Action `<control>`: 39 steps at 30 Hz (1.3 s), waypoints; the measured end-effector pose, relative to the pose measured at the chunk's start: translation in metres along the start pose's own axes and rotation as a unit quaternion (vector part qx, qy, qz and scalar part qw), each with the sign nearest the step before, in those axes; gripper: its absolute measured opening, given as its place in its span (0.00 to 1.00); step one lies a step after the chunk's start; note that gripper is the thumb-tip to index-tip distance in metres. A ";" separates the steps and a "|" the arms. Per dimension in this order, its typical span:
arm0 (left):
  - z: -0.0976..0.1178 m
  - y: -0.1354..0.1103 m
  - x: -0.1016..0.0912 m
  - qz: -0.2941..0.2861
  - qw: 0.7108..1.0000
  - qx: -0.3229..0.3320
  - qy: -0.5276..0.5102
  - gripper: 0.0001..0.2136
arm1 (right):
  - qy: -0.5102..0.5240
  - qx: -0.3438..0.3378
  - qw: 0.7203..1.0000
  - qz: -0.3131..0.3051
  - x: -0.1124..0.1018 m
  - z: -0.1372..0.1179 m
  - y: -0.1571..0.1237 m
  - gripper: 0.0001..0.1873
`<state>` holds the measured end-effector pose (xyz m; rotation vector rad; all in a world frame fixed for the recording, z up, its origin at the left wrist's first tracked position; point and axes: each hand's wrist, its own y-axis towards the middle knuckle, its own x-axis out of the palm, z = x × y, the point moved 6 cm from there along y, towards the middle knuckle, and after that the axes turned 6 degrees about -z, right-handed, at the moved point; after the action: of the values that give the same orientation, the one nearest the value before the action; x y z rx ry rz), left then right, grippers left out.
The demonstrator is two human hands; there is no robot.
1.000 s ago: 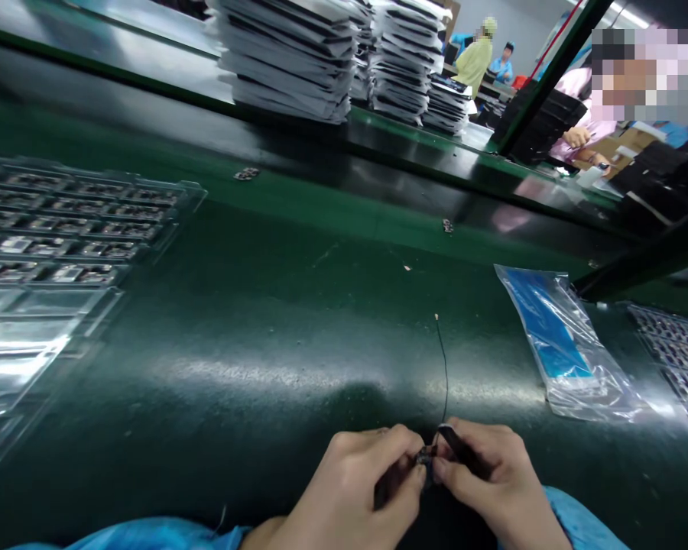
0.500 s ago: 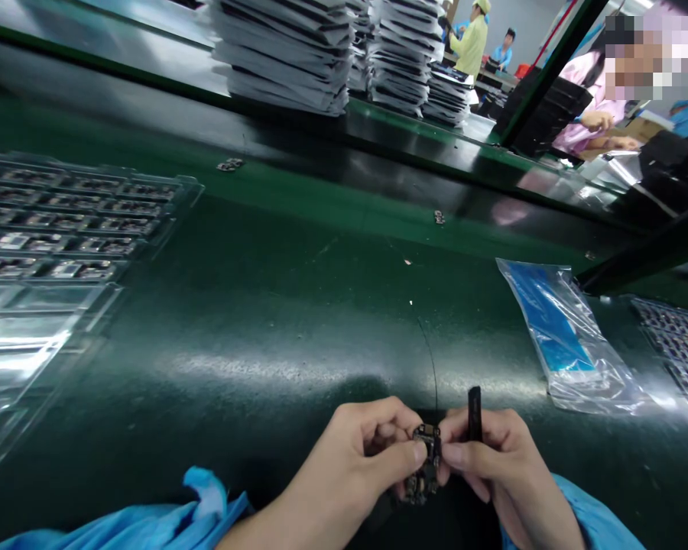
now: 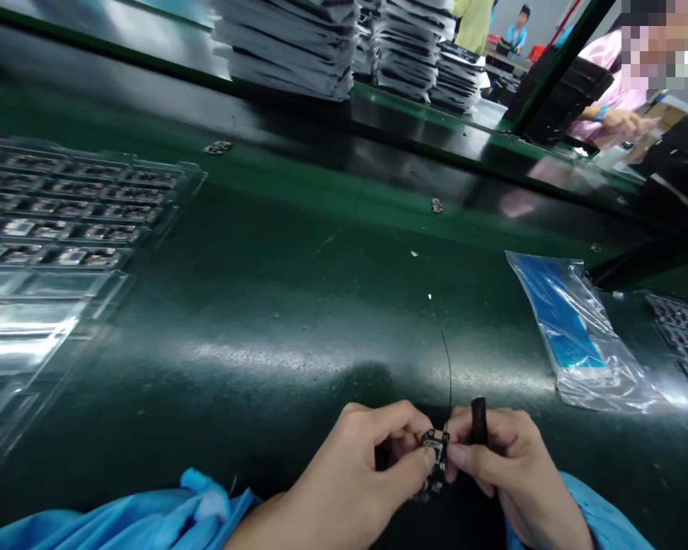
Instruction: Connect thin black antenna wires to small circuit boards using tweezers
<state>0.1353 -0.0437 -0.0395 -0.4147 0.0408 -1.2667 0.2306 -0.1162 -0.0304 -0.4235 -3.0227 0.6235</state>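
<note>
My left hand [image 3: 372, 466] is closed, thumb and fingers pinching a small circuit board [image 3: 436, 443] near the bottom of the view. Close against the board's right edge is my right hand [image 3: 501, 454], also closed. A black flat-ended stick [image 3: 478, 420] rises from between its fingers. A thin dark wire [image 3: 448, 359] runs up from the board's right side across the bench, with a tiny pale tip at its far end. Whether the right fingertips pinch the wire or the board's edge, I cannot tell.
Clear trays of circuit boards [image 3: 86, 191] lie at left, and another tray [image 3: 685, 328] at far right. A plastic bag with a blue sheet [image 3: 562, 321] lies at right. Loose boards [image 3: 218, 147] rest further back. Stacked sheets [image 3: 287, 53] stand behind; people work beyond.
The view has shifted slightly, so both hands and the board appear a little further right. The board is tilted differently in my left fingers. Both hands keep their grips.
</note>
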 end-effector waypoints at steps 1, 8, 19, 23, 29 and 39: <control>0.000 0.000 0.000 -0.001 1.000 0.002 0.011 0.10 | -0.005 0.001 1.000 0.001 0.000 0.000 0.000 0.08; -0.003 0.000 0.003 -0.029 0.992 -0.036 -0.120 0.07 | 0.014 0.014 1.000 -0.005 0.001 0.002 0.000 0.08; -0.003 0.000 0.004 -0.038 0.991 -0.031 -0.128 0.07 | 0.062 0.081 0.995 0.010 0.001 0.006 -0.002 0.09; 0.003 0.001 0.002 0.019 0.990 0.096 0.103 0.08 | -0.053 0.019 0.998 -0.006 0.000 0.000 0.000 0.10; 0.030 0.006 0.006 0.049 0.932 0.215 0.288 0.08 | -0.193 -0.144 0.970 0.020 -0.007 -0.024 0.000 0.10; 0.058 0.052 -0.001 0.041 0.946 0.079 0.312 0.08 | -0.185 -0.174 0.959 0.126 -0.052 -0.018 0.021 0.16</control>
<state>0.1973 -0.0143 -0.0023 0.1379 0.4862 -1.2664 0.2871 -0.1051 -0.0206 -0.7997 -3.4813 0.1838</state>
